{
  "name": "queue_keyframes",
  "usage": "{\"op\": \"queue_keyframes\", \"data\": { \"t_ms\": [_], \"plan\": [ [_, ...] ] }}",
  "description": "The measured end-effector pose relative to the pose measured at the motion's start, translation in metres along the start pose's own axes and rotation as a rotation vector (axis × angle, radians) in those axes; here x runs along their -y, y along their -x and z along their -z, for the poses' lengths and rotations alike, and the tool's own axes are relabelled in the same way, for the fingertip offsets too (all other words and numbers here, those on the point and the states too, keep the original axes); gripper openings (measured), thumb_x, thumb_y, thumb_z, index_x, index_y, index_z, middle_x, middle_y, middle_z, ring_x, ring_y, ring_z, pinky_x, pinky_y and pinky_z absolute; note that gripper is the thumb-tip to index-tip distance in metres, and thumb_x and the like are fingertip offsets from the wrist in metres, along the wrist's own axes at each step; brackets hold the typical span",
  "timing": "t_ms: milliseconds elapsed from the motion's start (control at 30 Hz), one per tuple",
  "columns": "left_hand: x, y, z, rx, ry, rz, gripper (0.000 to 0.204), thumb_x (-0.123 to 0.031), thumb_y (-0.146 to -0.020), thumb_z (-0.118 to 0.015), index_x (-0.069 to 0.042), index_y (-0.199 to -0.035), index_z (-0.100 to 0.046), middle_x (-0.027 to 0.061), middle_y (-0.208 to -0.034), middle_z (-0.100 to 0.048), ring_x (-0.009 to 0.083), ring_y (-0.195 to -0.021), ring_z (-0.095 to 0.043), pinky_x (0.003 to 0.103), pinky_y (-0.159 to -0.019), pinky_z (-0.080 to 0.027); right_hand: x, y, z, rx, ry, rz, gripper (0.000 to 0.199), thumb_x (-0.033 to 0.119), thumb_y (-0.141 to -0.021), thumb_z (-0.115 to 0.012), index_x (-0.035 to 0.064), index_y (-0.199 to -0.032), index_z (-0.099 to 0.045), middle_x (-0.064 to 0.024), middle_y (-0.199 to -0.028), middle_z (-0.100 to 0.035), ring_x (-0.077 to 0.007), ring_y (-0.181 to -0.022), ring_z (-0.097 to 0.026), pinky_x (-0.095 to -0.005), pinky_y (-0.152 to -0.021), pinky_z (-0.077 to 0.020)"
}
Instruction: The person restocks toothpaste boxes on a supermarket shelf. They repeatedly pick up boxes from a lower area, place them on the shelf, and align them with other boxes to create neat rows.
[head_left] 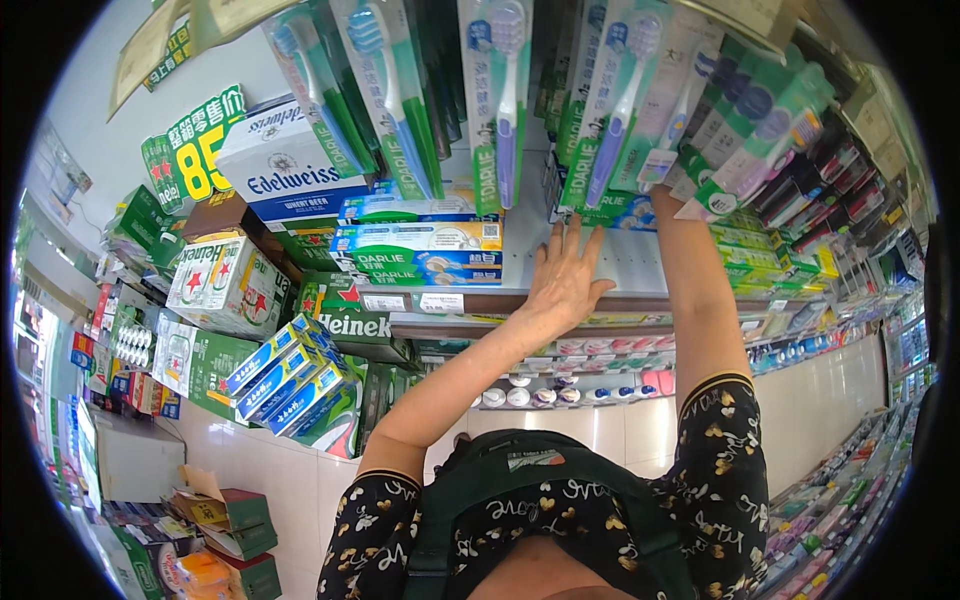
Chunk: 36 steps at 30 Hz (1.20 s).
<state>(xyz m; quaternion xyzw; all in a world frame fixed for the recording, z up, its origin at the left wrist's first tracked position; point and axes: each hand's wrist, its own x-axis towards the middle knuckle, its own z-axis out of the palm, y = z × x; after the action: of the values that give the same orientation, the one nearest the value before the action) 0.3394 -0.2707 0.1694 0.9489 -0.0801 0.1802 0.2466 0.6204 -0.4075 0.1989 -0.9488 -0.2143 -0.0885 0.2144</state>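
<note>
- Shelf (560,262) across the middle, grey back panel bare behind the hand, price strip along its front edge.
- Beer cartons (228,285) stacked at left, green and white, well apart from both hands.
- Toothpaste boxes (418,240) piled on shelf, just left of left hand, not touching it.
- Hanging toothbrush packs (497,100) in a row above – green cards, blue and purple handles.
- Left hand (562,280) raised flat against shelf, fingers spread wide, holding nothing.
- Right hand (668,190) up by a blue box (622,210) at shelf back – hidden behind hanging packs, grip cannot be told.
</note>
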Motion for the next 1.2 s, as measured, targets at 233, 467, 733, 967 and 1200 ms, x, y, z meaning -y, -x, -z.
{"op": "queue_keyframes", "data": {
  "t_ms": [233, 467, 733, 967, 1200],
  "plan": [
    [0.0, -0.007, -0.009, -0.004, 0.144, -0.101, 0.074, -0.031, -0.087, -0.071, -0.002, -0.146, -0.037, 0.0294, -0.152, -0.027, 0.0484, -0.139, -0.029, 0.058, -0.107, -0.035, -0.001, -0.003, 0.001, 0.003, 0.009, -0.01, 0.041, 0.026, -0.094, -0.054, 0.0101, -0.132, -0.053, -0.018, -0.123, -0.056, -0.0369, -0.115, -0.051, -0.0508, -0.095, -0.0431],
    [-0.006, -0.012, -0.019, -0.026, 0.143, -0.209, 0.075, -0.03, -0.084, -0.073, -0.001, -0.145, -0.039, 0.0277, -0.149, -0.033, 0.0463, -0.135, -0.034, 0.057, -0.106, -0.037, 0.008, 0.012, -0.001, -0.047, 0.029, 0.034, 0.041, 0.025, -0.095, -0.053, 0.0112, -0.133, -0.052, -0.0173, -0.125, -0.055, -0.0364, -0.117, -0.051, -0.0505, -0.096, -0.0432],
    [-0.008, -0.006, -0.006, -0.084, 0.106, -0.214, 0.069, -0.028, -0.085, -0.071, 0.0, -0.142, -0.042, 0.0236, -0.131, -0.049, 0.0379, -0.116, -0.048, 0.049, -0.094, -0.04, 0.051, 0.043, 0.001, -0.162, 0.096, 0.21, 0.041, 0.025, -0.095, -0.052, 0.0125, -0.134, -0.052, -0.0165, -0.128, -0.055, -0.0359, -0.119, -0.05, -0.0502, -0.097, -0.0434],
    [-0.011, 0.011, 0.001, -0.114, 0.104, -0.187, 0.066, -0.022, -0.081, -0.074, 0.003, -0.136, -0.046, 0.0196, -0.118, -0.052, 0.0352, -0.107, -0.051, 0.046, -0.091, -0.042, 0.12, 0.035, 0.001, -0.124, 0.12, 0.389, 0.041, 0.025, -0.096, -0.051, 0.0137, -0.136, -0.052, -0.0158, -0.13, -0.055, -0.0355, -0.121, -0.05, -0.0499, -0.098, -0.0436],
    [0.004, 0.021, 0.0, -0.296, 0.11, -0.383, 0.059, -0.017, -0.08, -0.073, 0.002, -0.132, -0.051, 0.0208, -0.125, -0.051, 0.0384, -0.11, -0.05, 0.049, -0.094, -0.042, 0.13, 0.049, 0.022, -0.093, 0.195, 0.472, 0.041, 0.025, -0.097, -0.05, 0.0148, -0.137, -0.051, -0.0151, -0.132, -0.054, -0.035, -0.123, -0.049, -0.0496, -0.098, -0.0437]
  ]
}}
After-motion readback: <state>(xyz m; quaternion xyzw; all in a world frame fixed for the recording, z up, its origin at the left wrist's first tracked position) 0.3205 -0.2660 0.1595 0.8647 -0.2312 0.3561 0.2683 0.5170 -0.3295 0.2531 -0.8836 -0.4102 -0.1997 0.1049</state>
